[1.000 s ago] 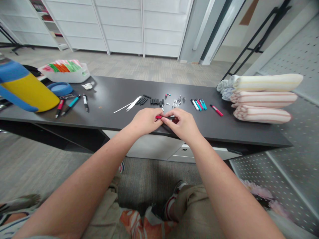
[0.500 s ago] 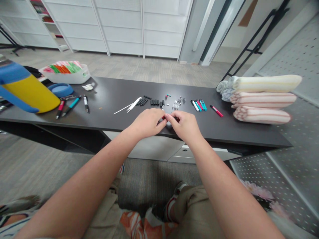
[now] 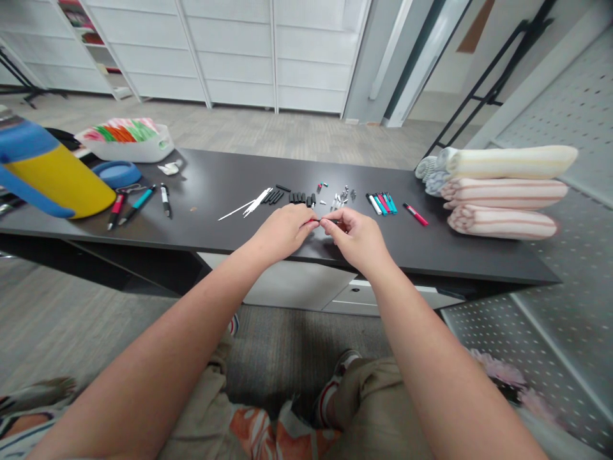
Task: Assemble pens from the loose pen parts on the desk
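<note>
My left hand [image 3: 282,231] and my right hand [image 3: 355,237] meet over the front of a dark table [image 3: 225,185], fingers pinched together on a small pen [image 3: 326,222] of which only a thin dark part shows between the fingertips. Just beyond the hands lie white refills [image 3: 249,204], black pen barrels [image 3: 297,196], small silver and white parts [image 3: 339,197], and a row of finished pens in teal, white and red [image 3: 382,202]. A single red pen [image 3: 416,214] lies to the right of that row.
Rolled striped towels [image 3: 502,188] are stacked at the table's right end. At the left stand a yellow and blue bottle [image 3: 48,172], a blue lid [image 3: 116,172], three pens [image 3: 138,201] and a white tub of coloured items [image 3: 125,137]. White cabinets line the back wall.
The red pen piece seen between my fingers a second ago is now hidden; both hands have shifted slightly away from me and closed tighter together.
</note>
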Demonstrator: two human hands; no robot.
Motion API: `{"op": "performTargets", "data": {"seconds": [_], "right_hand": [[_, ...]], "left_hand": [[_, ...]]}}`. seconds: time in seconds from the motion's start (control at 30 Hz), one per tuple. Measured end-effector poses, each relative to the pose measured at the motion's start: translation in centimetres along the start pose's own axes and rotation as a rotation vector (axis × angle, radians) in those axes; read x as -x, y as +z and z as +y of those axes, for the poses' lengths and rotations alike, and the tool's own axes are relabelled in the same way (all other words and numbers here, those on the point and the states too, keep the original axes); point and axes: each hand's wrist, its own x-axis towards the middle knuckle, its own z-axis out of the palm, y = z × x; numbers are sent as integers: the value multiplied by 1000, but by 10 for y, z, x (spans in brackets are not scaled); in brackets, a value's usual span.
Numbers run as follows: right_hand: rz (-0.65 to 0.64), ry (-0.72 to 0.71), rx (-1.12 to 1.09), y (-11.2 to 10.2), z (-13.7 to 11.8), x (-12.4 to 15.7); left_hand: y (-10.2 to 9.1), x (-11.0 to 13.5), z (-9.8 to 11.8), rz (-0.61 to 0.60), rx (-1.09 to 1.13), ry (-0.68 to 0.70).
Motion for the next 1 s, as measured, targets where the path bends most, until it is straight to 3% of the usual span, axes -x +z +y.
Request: {"op": "performTargets", "data": {"seconds": [0.33, 0.67, 1.0], "right_hand": [[27, 31, 118, -1, -4, -1], [-15, 79, 52, -2, -9, -3], [-15, 13, 58, 0, -6, -2]], "left_hand": [[-4, 2, 3, 4, -78, -20], [-2, 6, -2, 77, -25, 24], [-1, 4, -7, 87, 77, -22]]}}
